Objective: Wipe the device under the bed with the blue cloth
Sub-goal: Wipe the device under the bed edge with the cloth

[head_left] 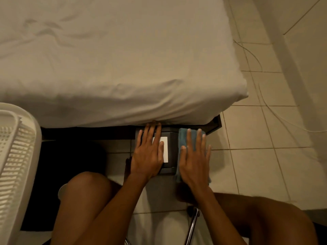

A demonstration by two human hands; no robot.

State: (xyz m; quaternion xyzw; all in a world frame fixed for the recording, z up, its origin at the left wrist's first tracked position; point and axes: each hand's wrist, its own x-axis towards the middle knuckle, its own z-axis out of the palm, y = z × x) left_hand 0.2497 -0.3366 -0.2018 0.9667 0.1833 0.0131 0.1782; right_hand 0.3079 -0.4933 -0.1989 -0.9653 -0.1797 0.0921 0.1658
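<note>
Clearly both hands are down on the dark grey box-shaped device (172, 144), which sits on the pale tiled floor (256, 170) with its far end tucked beneath the edge of the white-sheeted bed (123, 68). The left hand (147, 156) lies flat on the device's top, partly over a white rectangular label (166, 156), fingertips reaching the hanging sheet. Its grip is fully open, fingers straight, holding nothing. The right hand (194, 165) is equally flat, its grip open too, pressing the folded blue cloth (182, 137) onto the device's right side rather than clutching it.

The risks, as I judge them: the cloth is only pinned under straight fingers, so a quick stroke could let it bunch up or slide off the right edge onto the floor. A forward push could shove the device further under the bed if the left hand eases off. 1 thin pale cable (256, 57) trails over the tiles to the right, well apart from the cloth; whether it belongs to the device I cannot tell.
</note>
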